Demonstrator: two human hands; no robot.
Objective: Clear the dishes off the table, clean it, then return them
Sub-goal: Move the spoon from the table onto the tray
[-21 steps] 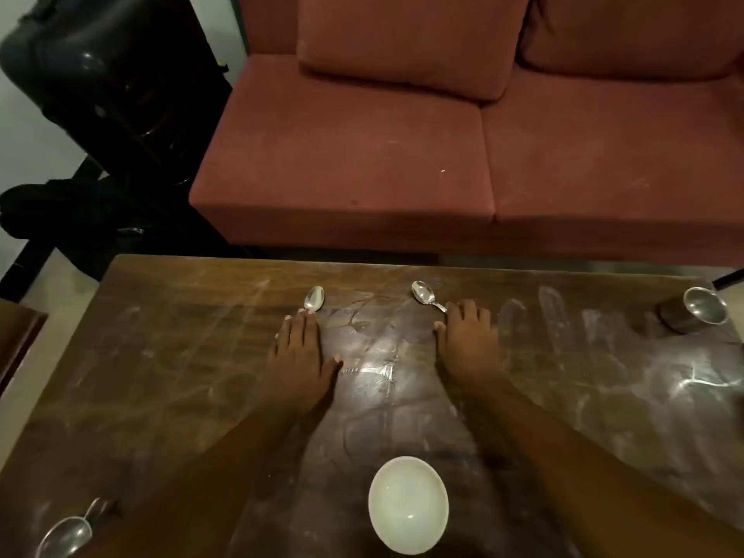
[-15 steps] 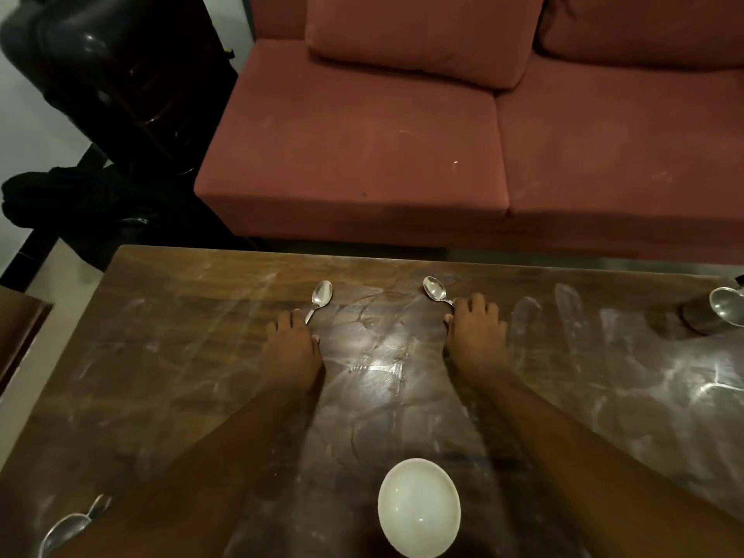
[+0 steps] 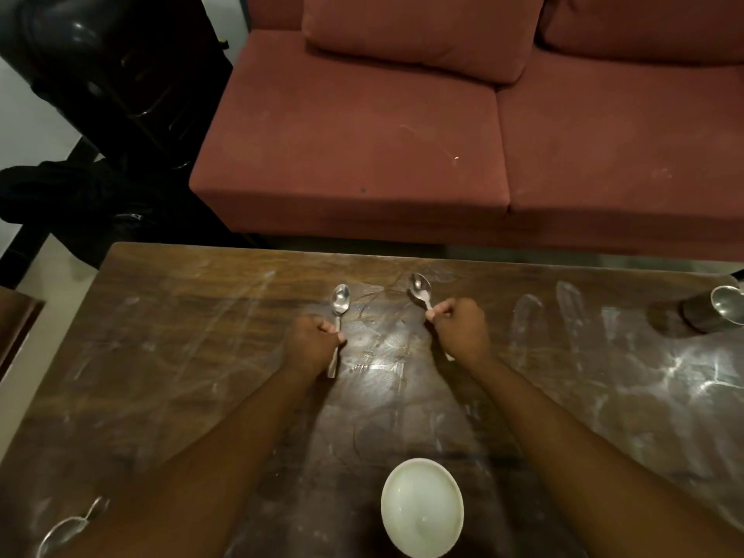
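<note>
White bowl (image 3: 422,507) empty near the front edge of the streaked surface (image 3: 181,336), steel cup (image 3: 716,308) at the right edge, contents unclear, left hand (image 3: 312,344) gripping the left spoon (image 3: 340,302), right hand (image 3: 459,328) pinching the right spoon (image 3: 419,287), both toward the far edge.

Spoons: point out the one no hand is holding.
The large spoon at the near-left corner of the table lies free. The left hand grips the left spoon, the right hand grips the right spoon.
</note>
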